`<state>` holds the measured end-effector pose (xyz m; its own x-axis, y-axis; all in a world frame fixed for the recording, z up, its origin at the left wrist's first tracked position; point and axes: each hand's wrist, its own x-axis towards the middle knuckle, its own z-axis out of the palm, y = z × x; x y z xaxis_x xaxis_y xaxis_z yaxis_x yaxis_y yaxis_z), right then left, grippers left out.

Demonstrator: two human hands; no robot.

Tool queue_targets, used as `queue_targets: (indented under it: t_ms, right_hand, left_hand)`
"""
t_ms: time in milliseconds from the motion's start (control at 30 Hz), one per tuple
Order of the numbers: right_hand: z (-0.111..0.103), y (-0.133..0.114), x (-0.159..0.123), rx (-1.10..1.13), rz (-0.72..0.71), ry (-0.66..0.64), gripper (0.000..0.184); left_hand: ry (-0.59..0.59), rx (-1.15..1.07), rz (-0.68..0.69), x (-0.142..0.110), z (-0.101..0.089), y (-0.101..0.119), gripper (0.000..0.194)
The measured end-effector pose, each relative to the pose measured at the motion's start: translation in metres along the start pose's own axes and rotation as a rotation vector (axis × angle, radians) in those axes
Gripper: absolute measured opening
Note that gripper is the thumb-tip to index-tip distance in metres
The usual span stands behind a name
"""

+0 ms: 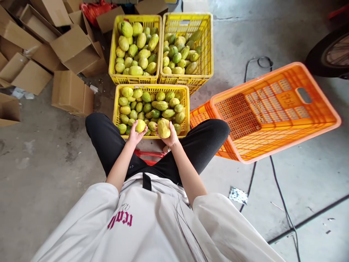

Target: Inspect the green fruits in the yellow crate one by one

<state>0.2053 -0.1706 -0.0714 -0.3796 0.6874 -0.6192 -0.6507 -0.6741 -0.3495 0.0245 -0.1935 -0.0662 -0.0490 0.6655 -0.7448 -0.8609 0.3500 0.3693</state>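
Note:
Near the front rim of the closest yellow crate (187,109), my left hand (134,136) is closed around a small yellow-green papaya (140,126). A larger, duller yellow papaya (163,128) with a blotchy skin sits in my right hand (172,137), its fingers curled round the side. Both hands are close together, just over the front edge of the crate. Under and beyond them, many green and yellow papayas (160,105) fill that crate. The undersides of the held fruits are hidden by my palms.
Two more yellow crates of papayas (137,78) (210,43) stand behind. An orange crate (289,140) is at the right, with no fruit visible inside. Cardboard boxes (72,92) pile up at the left. Black cables (280,193) cross the floor, and a wheel (327,54) is at the far right.

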Motion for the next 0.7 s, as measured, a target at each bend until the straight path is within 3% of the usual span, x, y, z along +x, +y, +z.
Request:
queue_targets:
  t_ms: [100, 233, 333, 467, 700]
  right_hand:
    - [-0.0007, 0.0011, 0.0003, -0.032, 0.016, 0.031, 0.026]
    - [-0.0008, 0.0017, 0.0024, -0.074, 0.040, 0.043, 0.033]
    - [-0.0018, 0.0009, 0.0047, -0.033, 0.006, 0.025, 0.026]
    - [-0.0027, 0.0009, 0.0078, 0.050, -0.028, 0.003, 0.018]
    - [-0.0006, 0.0037, 0.0081, 0.084, -0.117, -0.015, 0.021]
  left_hand:
    - [0.005, 0.000, 0.014, -0.0009, -0.0004, -0.0002, 0.017]
    - [-0.075, 0.075, -0.024, -0.0014, -0.0025, -0.0023, 0.022]
    - [-0.116, 0.176, -0.062, -0.0002, -0.0035, -0.0059, 0.019]
    - [-0.104, 0.234, -0.051, 0.0009, -0.0021, -0.0088, 0.014]
    - [-0.096, 0.247, -0.078, -0.0004, -0.0009, -0.0079, 0.012]
